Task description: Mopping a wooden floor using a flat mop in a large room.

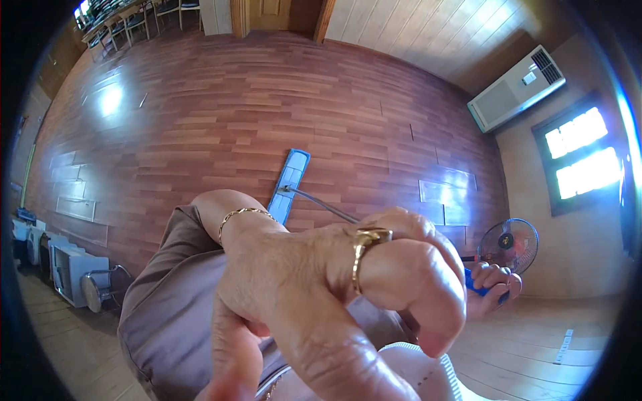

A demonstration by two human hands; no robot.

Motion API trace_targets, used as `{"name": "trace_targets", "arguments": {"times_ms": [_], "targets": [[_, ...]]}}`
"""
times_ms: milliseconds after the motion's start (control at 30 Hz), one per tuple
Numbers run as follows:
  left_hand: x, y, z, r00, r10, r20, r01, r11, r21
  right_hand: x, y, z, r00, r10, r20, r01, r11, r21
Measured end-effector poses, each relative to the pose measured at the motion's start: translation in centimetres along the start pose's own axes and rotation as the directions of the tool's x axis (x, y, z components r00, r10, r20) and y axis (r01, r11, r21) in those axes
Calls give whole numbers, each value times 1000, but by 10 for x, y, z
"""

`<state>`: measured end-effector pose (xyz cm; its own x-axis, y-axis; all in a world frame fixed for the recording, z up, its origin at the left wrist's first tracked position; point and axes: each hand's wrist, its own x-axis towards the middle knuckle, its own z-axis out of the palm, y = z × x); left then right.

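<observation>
My left hand (294, 281) is raised close to the head view and fills its middle. A gold ring and a gold chain bracelet (244, 215) are on it. Its fingers are bent, with the thumb stretched apart, and nothing shows between them. Farther right, my right hand (493, 282) is wrapped round the blue grip (476, 279) of a mop. The mop's thin metal pole (324, 205) passes behind my left hand, which hides its middle. On the floor beyond lies its flat blue mop head (289, 182).
A fan (509, 242) stands just behind my right hand. An air conditioner (518, 87) stands by the right wall near a window (583, 154). Chairs (136, 20) and a table are far left; white bins or cabinets (65, 267) line the near left. Wood-patterned floor (221, 113) stretches ahead.
</observation>
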<state>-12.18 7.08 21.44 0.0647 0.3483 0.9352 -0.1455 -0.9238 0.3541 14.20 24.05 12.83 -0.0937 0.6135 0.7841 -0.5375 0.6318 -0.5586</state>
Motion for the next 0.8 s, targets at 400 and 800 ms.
{"name": "trace_targets", "arguments": {"times_ms": [400,800], "targets": [[16,11,-38,968,-153,199,189,966,-175,16,53,-64,997,63,-38,-48,951,305],[-20,23,-36,997,-66,-30,66,998,-6,-43,151,2,975,207,-85,-187,961,202]]}}
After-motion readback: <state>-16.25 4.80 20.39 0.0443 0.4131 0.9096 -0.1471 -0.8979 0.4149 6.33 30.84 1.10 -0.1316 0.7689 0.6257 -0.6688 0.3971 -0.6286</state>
